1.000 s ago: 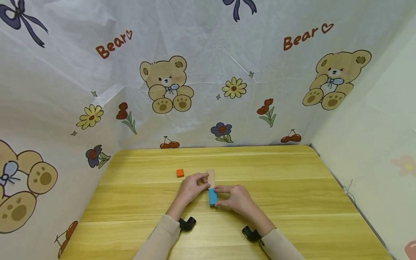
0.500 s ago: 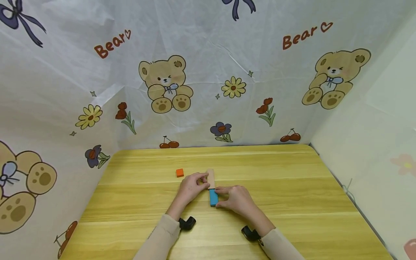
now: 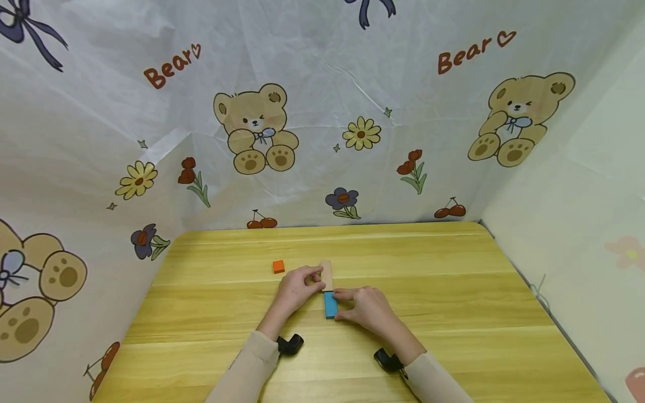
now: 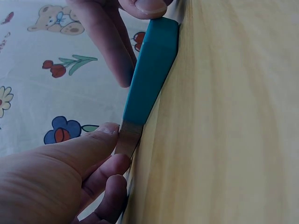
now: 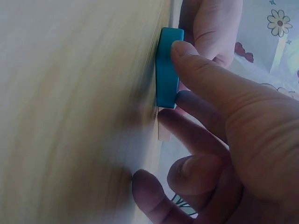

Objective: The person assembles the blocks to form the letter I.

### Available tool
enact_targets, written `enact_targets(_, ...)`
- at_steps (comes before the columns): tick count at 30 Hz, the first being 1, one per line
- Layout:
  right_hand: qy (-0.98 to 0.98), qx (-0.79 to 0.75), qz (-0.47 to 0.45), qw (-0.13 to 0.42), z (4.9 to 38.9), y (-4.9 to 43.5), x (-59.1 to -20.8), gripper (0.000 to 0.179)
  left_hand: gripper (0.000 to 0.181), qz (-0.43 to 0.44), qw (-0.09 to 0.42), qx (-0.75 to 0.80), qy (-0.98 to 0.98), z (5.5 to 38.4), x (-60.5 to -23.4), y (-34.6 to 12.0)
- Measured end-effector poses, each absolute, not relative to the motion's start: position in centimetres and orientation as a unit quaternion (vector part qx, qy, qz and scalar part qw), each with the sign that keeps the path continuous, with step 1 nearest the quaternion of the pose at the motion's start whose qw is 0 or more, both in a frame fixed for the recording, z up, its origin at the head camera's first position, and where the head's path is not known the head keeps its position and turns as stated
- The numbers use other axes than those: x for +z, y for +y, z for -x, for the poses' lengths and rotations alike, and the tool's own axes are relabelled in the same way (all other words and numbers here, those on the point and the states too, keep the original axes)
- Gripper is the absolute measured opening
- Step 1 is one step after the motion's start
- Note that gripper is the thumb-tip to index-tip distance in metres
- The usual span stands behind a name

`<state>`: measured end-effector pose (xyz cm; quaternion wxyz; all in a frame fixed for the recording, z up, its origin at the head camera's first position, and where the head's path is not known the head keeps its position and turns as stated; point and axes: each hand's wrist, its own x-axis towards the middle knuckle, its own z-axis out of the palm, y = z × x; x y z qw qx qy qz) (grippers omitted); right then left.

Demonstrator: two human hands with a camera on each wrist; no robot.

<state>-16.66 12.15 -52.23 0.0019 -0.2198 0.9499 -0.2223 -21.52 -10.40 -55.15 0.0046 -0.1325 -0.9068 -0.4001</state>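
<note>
Two blocks lie end to end in the head view: a plain wooden block [image 3: 326,275] farther away and a blue block [image 3: 330,305] nearer. My left hand [image 3: 298,288] holds the wooden block from its left side, thumb close to the joint between the blocks. The left wrist view shows that thumb against the wood [image 4: 128,138], fingers curled below it. From the right, my right hand [image 3: 369,307] pinches the blue block, thumb near its close end and forefinger near its far end. In the right wrist view the blue block [image 5: 168,67] hides most of the wooden one.
A small orange block [image 3: 279,267] lies beyond the left hand. The wood-grain table [image 3: 428,280] ends at a cloth backdrop [image 3: 312,112] printed with bears and flowers. Each wrist carries a black camera mount [image 3: 290,345]. A pale cable [image 3: 541,291] hangs by the right edge.
The blue block has shifted slightly and now lines up straighter with the wooden block. Both hands stay nearly in place; the whole view has drifted a little.
</note>
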Motion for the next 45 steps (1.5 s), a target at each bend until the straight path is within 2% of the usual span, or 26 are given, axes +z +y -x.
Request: enact_targets(45,0.949,-0.227,0.22,-0.012,16.42,11.64,-52.55,0.053,0.04,0.134,-0.005,-0.396,-0.908,21.4,-54.97,-10.37)
